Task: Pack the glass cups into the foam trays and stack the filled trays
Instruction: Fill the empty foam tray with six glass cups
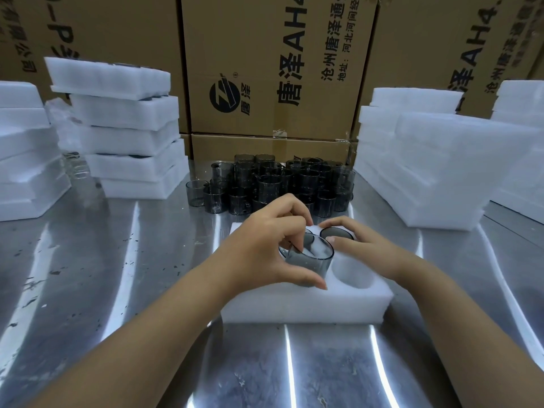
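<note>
A white foam tray (309, 307) lies on the steel table in front of me. My left hand (265, 248) is shut on a smoky grey glass cup (309, 257), held tilted over a hole on the tray's left side. My right hand (356, 245) rests on the tray's far right, fingers touching another grey cup (335, 232) seated in a hole. One empty hole (353, 273) shows near the front right. Behind the tray stands a cluster of several grey glass cups (270, 184).
A stack of filled foam trays (129, 131) stands at the back left, more foam (23, 148) at the far left. Empty foam trays (435, 166) are piled at the right. Cardboard boxes (265, 69) wall off the back of the steel table (117, 290).
</note>
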